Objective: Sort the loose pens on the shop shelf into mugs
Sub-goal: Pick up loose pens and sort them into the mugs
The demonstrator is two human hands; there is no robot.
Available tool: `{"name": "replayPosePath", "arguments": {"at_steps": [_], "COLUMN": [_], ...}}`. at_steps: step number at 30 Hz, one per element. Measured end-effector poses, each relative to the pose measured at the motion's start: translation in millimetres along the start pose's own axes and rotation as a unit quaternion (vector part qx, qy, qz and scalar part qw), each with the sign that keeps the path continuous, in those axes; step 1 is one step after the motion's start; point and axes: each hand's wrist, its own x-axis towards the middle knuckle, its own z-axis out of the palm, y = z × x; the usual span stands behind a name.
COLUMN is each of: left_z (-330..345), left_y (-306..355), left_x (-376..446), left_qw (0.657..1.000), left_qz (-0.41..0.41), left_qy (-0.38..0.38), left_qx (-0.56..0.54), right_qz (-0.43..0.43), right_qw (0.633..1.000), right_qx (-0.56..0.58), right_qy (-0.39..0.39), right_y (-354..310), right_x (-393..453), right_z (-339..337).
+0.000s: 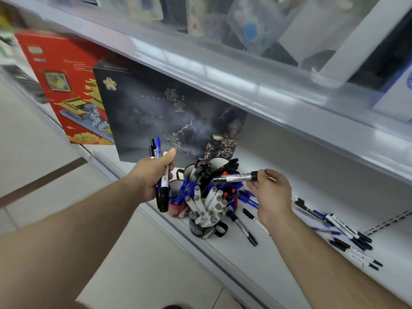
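At a shop shelf (296, 221), we hold a bundle of markers (161, 175) upright in our left hand (151, 175), fingers and thumb curled round the barrels; black and blue caps stick out above the fist and a thick black cap hangs below it. Our right hand (270, 195) pinches a single black-capped marker (236, 177) by its end between thumb and fingertips, the barrel lying level and pointing toward the left hand, above the mugs.

Between and just below the two hands stands a cluster of mugs. Nearest us, under the right hand's marker, a black mug (204, 228) bristles with grey-capped markers (208, 204). Just below the left hand sits a red mug (176, 209), and behind the level marker stands a mug of black pens (223, 167) at the back. Blue pens (231, 190) crowd the middle of the cluster; which mug holds them we cannot tell.

Loose pens (347, 233) lie scattered flat on the shelf beyond and below the right wrist, mostly white barrels with black caps, some blue. One black-capped pen (245, 230) lies close beside the black mug.

Behind the left hand, a dark picture box (156, 112) leans upright on the shelf, with a red box (64, 85) farther out past it.
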Motion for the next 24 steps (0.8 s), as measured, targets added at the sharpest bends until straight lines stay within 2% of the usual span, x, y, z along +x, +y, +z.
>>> {"name": "replayPosePath", "arguments": {"at_steps": [4, 8, 11, 17, 20, 24], "left_z": [-4, -9, -12, -14, -14, -15], "left_y": [-1, -1, -2, -3, -5, -7], "left_x": [1, 2, 3, 8, 9, 10], "left_qw": [1.000, 1.000, 0.999, 0.999, 0.998, 0.997], "left_qz": [0.007, 0.017, 0.015, 0.016, 0.007, 0.004], "left_qy": [0.002, 0.012, 0.000, -0.026, -0.062, -0.081], "left_qx": [-0.010, -0.024, -0.028, -0.033, -0.026, -0.020], "right_qz": [-0.085, -0.181, -0.233, -0.285, -0.333, -0.359], "right_qw": [0.990, 0.949, 0.902, 0.791, 0.698, 0.521], "right_qx": [-0.116, -0.251, -0.345, -0.505, -0.590, -0.727], "right_qy": [-0.006, -0.058, -0.112, -0.193, -0.230, -0.265], "right_y": [9, 12, 19, 43, 54, 64], "right_x": [11, 24, 35, 48, 52, 62], "right_z": [28, 59, 80, 106, 109, 108]}}
